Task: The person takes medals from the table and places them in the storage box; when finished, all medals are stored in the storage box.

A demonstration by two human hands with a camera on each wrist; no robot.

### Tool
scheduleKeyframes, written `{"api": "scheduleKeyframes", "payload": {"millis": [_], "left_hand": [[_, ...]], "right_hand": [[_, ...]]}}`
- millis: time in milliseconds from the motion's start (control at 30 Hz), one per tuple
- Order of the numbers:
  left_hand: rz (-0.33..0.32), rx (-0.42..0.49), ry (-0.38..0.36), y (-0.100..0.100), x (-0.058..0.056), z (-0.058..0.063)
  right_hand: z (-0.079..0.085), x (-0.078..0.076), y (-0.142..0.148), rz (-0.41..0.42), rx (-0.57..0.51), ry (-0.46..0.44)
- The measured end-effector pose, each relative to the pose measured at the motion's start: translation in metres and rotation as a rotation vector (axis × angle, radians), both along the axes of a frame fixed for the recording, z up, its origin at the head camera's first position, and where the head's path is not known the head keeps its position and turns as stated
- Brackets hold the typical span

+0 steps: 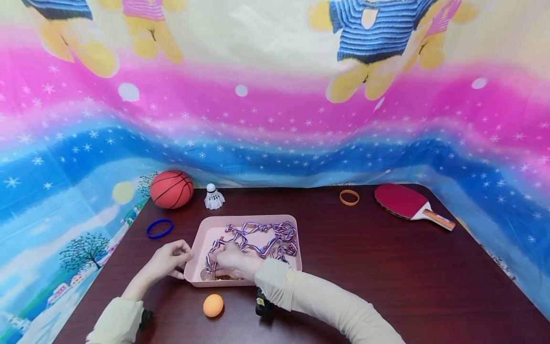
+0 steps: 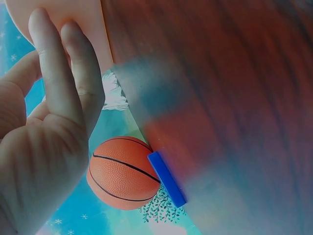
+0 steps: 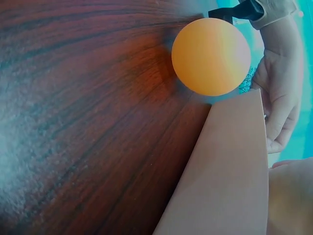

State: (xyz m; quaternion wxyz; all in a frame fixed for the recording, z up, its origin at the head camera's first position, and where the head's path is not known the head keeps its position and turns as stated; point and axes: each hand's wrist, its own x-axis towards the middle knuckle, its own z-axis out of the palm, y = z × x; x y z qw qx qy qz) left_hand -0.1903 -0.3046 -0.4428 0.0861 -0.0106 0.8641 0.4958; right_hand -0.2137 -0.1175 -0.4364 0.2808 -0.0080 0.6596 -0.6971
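A shallow pink tray (image 1: 249,221) holds a tangle of striped medal ribbons (image 1: 283,234). At the tray's near left corner lies a round medal (image 1: 207,275), with more gold-coloured metal partly hidden under my right hand (image 1: 234,260). That hand reaches over the front rim and pinches a medal ribbon just above the medal; its fingertips are partly covered. My left hand (image 1: 169,260) is at the tray's left side, its fingertips at the outer wall and its fingers loosely extended. An orange ball (image 1: 213,306) sits on the table in front of the tray.
A small basketball (image 1: 172,189) and a shuttlecock (image 1: 213,197) stand at the back left, with a blue wristband (image 1: 160,229) nearer. Towards the back right are an orange wristband (image 1: 349,197) and a red table tennis bat (image 1: 406,203). A printed cloth (image 1: 275,119) hangs behind the table.
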Motion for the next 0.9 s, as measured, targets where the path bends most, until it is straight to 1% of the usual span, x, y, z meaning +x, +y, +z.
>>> {"api": "scheduleKeyframes", "payload": {"millis": [233,433,533,700,800,900], "left_hand": [[-0.008,-0.003,0.013,0.0,0.0,0.0],[-0.012,0.008,0.014,0.001,0.0,0.001],[-0.013,0.007,0.01,0.001,0.001,0.002],[-0.024,0.004,0.013,0.0,0.0,0.002],[-0.026,0.001,0.016,0.0,0.0,0.002],[-0.025,0.002,0.014,0.001,0.0,0.002]], "right_hand": [[0.002,0.0,0.001,0.003,-0.008,-0.011],[0.009,0.003,0.003,0.055,-0.025,-0.042],[0.011,0.005,0.005,0.063,-0.03,-0.056],[0.015,0.006,0.011,0.08,0.015,-0.022],[0.018,0.004,0.017,0.1,0.043,-0.003],[0.024,-0.001,0.028,0.117,0.048,0.0]]}}
